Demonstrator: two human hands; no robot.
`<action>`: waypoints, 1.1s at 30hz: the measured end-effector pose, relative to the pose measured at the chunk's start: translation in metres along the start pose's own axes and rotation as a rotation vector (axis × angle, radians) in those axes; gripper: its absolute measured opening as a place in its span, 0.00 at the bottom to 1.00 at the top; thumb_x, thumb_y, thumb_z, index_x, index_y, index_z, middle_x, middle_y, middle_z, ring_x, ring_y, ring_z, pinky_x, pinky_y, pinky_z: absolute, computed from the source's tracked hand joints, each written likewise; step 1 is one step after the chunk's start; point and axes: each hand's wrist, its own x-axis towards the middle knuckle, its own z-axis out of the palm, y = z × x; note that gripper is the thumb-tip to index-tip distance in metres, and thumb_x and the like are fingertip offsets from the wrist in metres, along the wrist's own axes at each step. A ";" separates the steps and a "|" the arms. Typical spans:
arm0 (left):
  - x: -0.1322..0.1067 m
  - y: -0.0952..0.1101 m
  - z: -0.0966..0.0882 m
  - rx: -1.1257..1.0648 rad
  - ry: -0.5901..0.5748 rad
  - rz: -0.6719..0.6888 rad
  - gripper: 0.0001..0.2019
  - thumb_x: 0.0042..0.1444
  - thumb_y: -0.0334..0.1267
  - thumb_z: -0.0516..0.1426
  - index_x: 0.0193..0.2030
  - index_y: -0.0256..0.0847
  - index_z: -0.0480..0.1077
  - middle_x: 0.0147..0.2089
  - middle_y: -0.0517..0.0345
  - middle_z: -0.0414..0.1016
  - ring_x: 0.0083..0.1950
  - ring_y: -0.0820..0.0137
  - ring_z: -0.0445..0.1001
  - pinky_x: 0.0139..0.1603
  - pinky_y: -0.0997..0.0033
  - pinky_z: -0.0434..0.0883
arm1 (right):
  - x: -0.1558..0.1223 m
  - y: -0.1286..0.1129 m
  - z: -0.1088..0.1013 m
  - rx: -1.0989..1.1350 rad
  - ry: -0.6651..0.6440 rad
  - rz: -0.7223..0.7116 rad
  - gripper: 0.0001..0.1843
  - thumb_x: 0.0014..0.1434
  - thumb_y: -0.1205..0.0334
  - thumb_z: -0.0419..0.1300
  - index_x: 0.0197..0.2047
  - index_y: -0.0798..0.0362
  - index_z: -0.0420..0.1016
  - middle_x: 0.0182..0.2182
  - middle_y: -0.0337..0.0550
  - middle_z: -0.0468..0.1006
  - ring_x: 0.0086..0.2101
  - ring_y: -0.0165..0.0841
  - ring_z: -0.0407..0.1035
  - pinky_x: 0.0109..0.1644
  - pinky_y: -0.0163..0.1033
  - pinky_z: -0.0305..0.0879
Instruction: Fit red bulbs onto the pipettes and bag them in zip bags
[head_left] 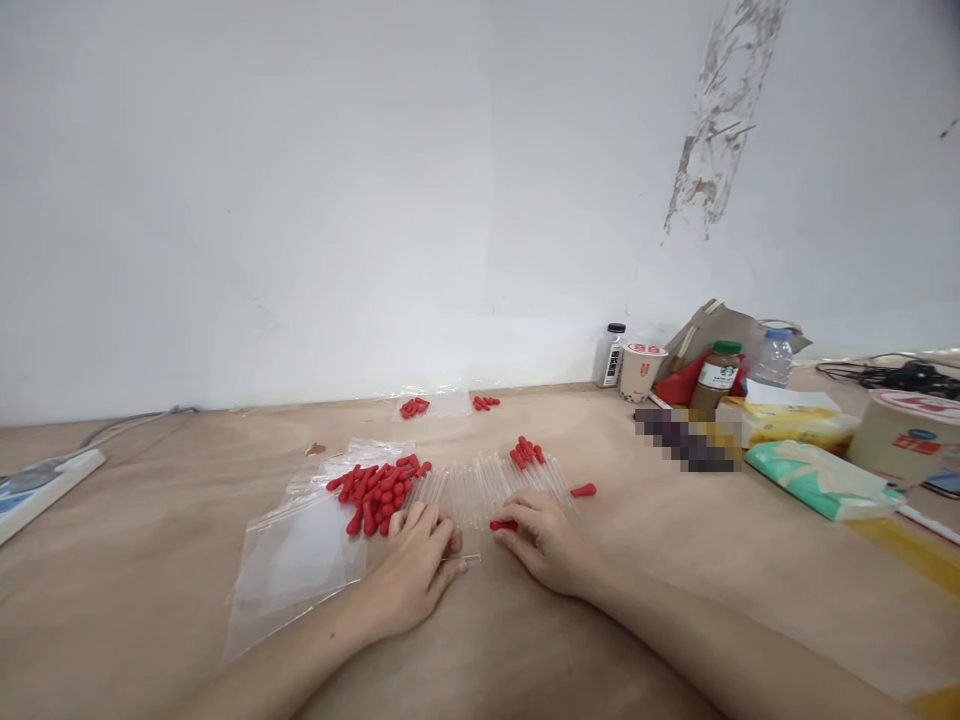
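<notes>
Both hands rest on a wooden tabletop [600, 640] near the middle. My left hand [416, 575] is curled, its fingertips pinching a thin clear glass dropper tube [463, 559]. My right hand [544, 540] is curled too, with a red rubber bulb [504, 525] at its fingertips. Just beyond the hands lies a row of clear tubes [487, 485]. A pile of red bulbs [379, 488] sits to the left on clear plastic bags [300, 550]. A few more red bulbs [526, 451] lie on the tubes, and a single one [583, 490] is to the right.
Small bags with red bulbs [414, 406] lie by the wall. At the right stand a paper cup [641, 371], a coffee bottle [718, 375], a water bottle [771, 358], tissue packs [821, 480] and a round tub [904, 435]. A flat white device [41, 485] lies far left.
</notes>
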 end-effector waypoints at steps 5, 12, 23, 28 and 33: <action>-0.001 -0.002 0.012 -0.021 0.094 -0.017 0.06 0.59 0.35 0.47 0.33 0.41 0.62 0.36 0.56 0.68 0.39 0.64 0.62 0.41 0.63 0.56 | -0.005 0.004 0.003 0.016 -0.015 -0.010 0.08 0.56 0.64 0.55 0.40 0.51 0.71 0.33 0.42 0.74 0.35 0.31 0.67 0.40 0.37 0.61; -0.005 -0.008 0.019 -0.103 0.234 -0.026 0.08 0.61 0.36 0.45 0.32 0.40 0.61 0.29 0.60 0.69 0.31 0.70 0.64 0.42 0.61 0.55 | -0.003 -0.007 0.003 0.092 -0.029 0.014 0.07 0.56 0.66 0.54 0.38 0.52 0.71 0.33 0.41 0.73 0.33 0.29 0.67 0.37 0.34 0.62; -0.002 -0.010 0.022 -0.144 0.215 0.020 0.10 0.62 0.38 0.45 0.31 0.41 0.61 0.27 0.62 0.71 0.27 0.71 0.66 0.43 0.62 0.56 | -0.002 -0.011 0.007 0.113 -0.030 -0.021 0.05 0.56 0.67 0.52 0.36 0.52 0.67 0.31 0.41 0.72 0.32 0.30 0.65 0.35 0.34 0.61; -0.003 -0.009 0.022 -0.183 0.225 0.093 0.10 0.62 0.35 0.46 0.29 0.40 0.60 0.27 0.62 0.69 0.29 0.72 0.65 0.37 0.68 0.58 | -0.002 -0.009 0.008 0.121 -0.045 0.007 0.03 0.56 0.67 0.53 0.34 0.51 0.66 0.30 0.40 0.72 0.32 0.30 0.65 0.33 0.34 0.61; -0.004 -0.006 0.019 -0.209 0.226 0.115 0.10 0.61 0.35 0.48 0.27 0.40 0.60 0.24 0.64 0.67 0.28 0.73 0.64 0.36 0.71 0.58 | -0.003 -0.007 0.007 0.138 -0.042 -0.033 0.02 0.56 0.66 0.53 0.33 0.52 0.66 0.29 0.39 0.72 0.31 0.29 0.65 0.33 0.33 0.60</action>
